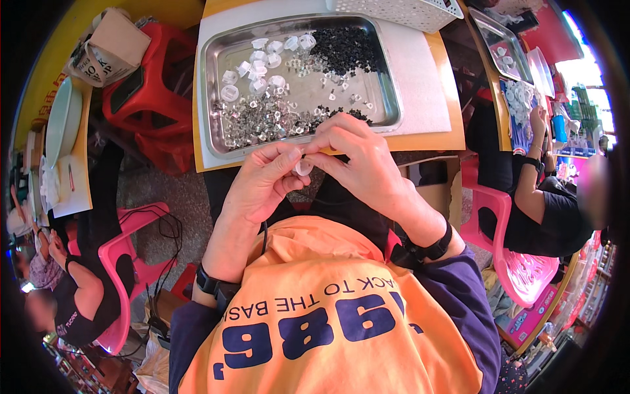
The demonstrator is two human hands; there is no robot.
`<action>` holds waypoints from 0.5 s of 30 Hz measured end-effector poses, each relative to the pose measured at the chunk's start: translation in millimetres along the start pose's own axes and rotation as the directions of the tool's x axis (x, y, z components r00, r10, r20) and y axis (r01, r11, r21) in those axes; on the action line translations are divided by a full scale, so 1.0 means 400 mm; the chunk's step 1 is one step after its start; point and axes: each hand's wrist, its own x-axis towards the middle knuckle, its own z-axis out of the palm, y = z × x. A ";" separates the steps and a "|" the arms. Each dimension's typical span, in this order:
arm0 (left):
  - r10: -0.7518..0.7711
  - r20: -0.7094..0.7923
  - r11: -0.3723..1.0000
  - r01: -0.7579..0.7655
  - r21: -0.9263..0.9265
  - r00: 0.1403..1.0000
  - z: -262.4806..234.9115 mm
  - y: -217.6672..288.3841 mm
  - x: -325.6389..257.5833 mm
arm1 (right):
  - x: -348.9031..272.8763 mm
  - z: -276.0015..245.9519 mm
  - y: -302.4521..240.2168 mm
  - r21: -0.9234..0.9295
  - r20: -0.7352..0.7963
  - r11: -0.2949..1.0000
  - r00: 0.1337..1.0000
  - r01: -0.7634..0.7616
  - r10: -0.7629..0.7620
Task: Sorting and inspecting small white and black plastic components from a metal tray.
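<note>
In front of my body, just off the near edge of a steel tray (216,150), my two hands meet. Pinched in the fingers of my left hand (266,178) is a small white plastic cap (303,168). My right hand (354,161) closes thumb and fingertips at the cap's upper side; whatever is between them is hidden. Inside the tray lie white plastic caps (258,69) at the upper left. Small clear pieces (252,121) are heaped at the near left, and black pieces (344,49) at the far right.
A white perforated basket (400,14) stands beyond the tray. Red stools (147,85) are at the left. People sit at side tables, on a pink chair (134,256) at left and another pink chair (492,230) at right. An open cardboard box (436,187) is below the table's right side.
</note>
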 end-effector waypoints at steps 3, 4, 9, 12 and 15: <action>-0.038 -0.021 0.999 0.037 -0.017 0.999 0.004 0.003 0.000 | 0.002 0.000 0.001 0.226 0.196 0.880 0.904 -0.419 0.380; -0.046 -0.005 0.998 0.046 -0.035 0.999 0.013 0.007 0.003 | -0.002 0.005 0.019 0.347 0.264 0.781 0.853 -0.520 0.450; -0.003 0.053 1.000 0.003 0.005 0.999 0.009 0.008 0.008 | -0.010 0.005 0.020 0.585 0.447 0.417 0.705 -0.696 0.551; 0.066 -0.043 0.984 -0.058 0.167 0.997 0.023 0.004 0.001 | -0.016 0.014 0.025 0.525 0.362 0.525 0.733 -0.671 0.576; 0.193 -0.076 0.924 -0.156 0.349 0.978 0.037 0.000 -0.003 | -0.011 0.011 0.015 0.451 0.322 0.586 0.735 -0.673 0.597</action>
